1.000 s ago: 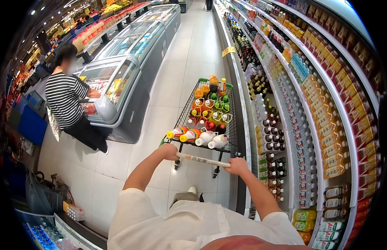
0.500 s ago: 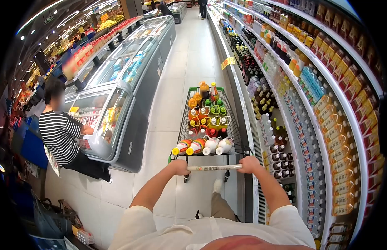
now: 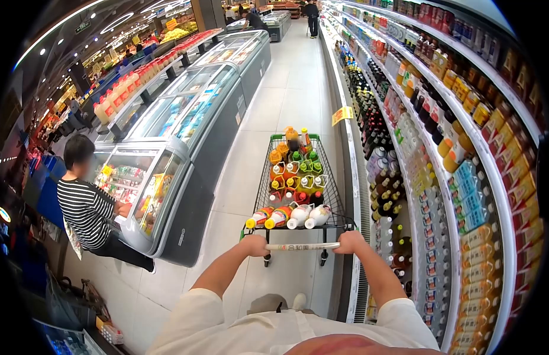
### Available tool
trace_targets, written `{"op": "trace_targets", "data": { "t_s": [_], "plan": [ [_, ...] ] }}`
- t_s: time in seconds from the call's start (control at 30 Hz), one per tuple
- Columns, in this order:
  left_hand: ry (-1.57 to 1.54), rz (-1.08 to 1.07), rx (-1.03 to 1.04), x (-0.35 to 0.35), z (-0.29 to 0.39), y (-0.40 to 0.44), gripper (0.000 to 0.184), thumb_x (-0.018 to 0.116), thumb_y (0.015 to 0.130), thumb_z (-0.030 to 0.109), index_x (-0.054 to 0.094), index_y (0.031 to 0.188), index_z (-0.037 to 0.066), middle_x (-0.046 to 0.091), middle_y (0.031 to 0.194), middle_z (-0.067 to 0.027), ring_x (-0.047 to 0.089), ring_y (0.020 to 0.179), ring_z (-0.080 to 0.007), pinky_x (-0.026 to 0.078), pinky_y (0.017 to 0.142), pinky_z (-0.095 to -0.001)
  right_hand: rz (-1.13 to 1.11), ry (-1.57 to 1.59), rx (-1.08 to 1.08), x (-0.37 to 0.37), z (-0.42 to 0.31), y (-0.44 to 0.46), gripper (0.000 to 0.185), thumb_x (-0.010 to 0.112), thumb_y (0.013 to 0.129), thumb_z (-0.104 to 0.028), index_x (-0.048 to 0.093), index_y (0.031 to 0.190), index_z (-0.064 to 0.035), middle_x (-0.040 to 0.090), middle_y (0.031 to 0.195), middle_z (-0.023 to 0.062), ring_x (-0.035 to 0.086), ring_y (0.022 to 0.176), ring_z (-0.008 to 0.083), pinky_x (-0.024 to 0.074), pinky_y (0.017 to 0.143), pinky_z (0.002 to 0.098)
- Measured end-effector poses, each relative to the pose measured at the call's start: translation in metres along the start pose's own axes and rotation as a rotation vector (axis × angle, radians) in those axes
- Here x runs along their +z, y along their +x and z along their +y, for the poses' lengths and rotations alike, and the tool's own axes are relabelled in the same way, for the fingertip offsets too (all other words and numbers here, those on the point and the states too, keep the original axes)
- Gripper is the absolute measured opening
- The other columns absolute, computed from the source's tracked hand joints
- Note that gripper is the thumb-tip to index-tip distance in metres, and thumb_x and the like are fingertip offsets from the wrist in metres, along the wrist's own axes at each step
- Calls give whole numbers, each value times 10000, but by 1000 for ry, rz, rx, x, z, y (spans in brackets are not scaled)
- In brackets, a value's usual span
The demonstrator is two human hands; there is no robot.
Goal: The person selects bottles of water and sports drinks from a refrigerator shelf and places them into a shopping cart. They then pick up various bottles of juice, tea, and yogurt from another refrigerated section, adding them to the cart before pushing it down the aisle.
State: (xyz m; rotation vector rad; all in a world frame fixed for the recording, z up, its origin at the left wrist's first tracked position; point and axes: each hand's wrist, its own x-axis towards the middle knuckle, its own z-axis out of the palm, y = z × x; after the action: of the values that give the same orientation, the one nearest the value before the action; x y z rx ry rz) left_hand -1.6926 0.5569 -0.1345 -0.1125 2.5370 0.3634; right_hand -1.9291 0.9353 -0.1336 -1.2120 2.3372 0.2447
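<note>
Both of my hands grip the pale handle [image 3: 304, 247] of a wire shopping cart [image 3: 341, 201]. My left hand [image 3: 253, 245] is closed round its left end, and my right hand [image 3: 350, 242] is closed round its right end. Inside the cart, rows of bottles stand with orange, green, yellow and red contents or caps. Along the near edge lie two yellow-capped bottles [image 3: 278, 216] and two white bottles [image 3: 317, 216], tilted with their caps toward me.
Glass-topped freezers [image 3: 186, 171] line the left side, where a person in a striped shirt [image 3: 85, 207] reaches in. Shelves of bottled drinks [image 3: 428, 171] run close along the right. The tiled aisle [image 3: 286, 100] stretches ahead, with another person [image 3: 312, 18] far down it.
The view has tilted up and turned, showing more of the far aisle. The shelves have slid past on the right. Both hands keep their hold on the handle.
</note>
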Motion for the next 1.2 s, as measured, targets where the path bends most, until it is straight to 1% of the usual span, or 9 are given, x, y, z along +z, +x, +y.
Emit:
{"op": "trace_targets", "data": {
  "t_s": [0.23,0.43,0.53,0.63,0.7,0.9,0.97,1.0,1.2],
  "plan": [
    [20,90,-30,-87,-52,111,406,696,844,443,818,898,61,785,909,-204,764,865,-404,616,789,-519,28,-30,3,-82,56,113,637,658,801,-717,868,980,-144,812,935,146,780,912,360,620,833,485],
    [25,108,-41,-173,-103,218,402,692,846,443,819,884,64,786,903,-198,765,862,-403,618,788,-518,33,3,45,-152,107,221,585,649,814,-689,871,994,-178,811,942,143,779,923,369,626,853,486],
    [25,87,-79,-227,-121,260,405,694,854,452,820,908,70,793,919,-183,773,878,-379,622,805,-504,48,-2,55,-190,138,281,574,651,812,-675,870,989,-174,809,934,142,778,912,371,627,848,482],
    [31,91,-98,-269,-147,312,407,700,858,464,824,938,84,799,934,-168,776,891,-369,623,811,-498,44,26,44,-215,155,328,564,659,807,-662,868,974,-166,808,916,138,777,903,373,626,837,481],
    [18,71,-116,-297,-166,349,406,706,860,466,825,944,87,802,939,-159,778,897,-367,623,807,-497,58,53,77,-238,175,368,526,725,783,-658,869,969,-187,805,910,147,775,895,368,622,841,488],
    [59,77,-81,-386,-212,459,383,697,849,445,825,927,92,797,933,-161,771,885,-368,620,794,-497,153,100,108,-303,232,473,505,737,772,-620,860,906,-150,794,849,141,768,817,385,630,783,492],
    [67,77,-84,-414,-229,495,370,692,842,432,824,908,93,795,930,-164,768,880,-369,618,791,-500,128,103,121,-330,250,505,536,709,786,-633,859,944,-143,799,901,173,778,887,394,633,852,492],
    [64,84,-80,-429,-236,515,370,691,841,431,824,905,92,795,932,-165,768,881,-369,618,792,-499,168,107,104,-339,262,524,528,717,783,-622,856,925,-133,796,896,180,776,877,399,633,841,491],
    [38,85,-106,-510,-271,631,378,697,840,442,827,928,99,799,945,-162,770,892,-364,619,797,-493,188,110,106,-399,338,633,533,723,777,-614,853,914,-116,793,885,185,776,875,401,631,842,487]
  ]
}}
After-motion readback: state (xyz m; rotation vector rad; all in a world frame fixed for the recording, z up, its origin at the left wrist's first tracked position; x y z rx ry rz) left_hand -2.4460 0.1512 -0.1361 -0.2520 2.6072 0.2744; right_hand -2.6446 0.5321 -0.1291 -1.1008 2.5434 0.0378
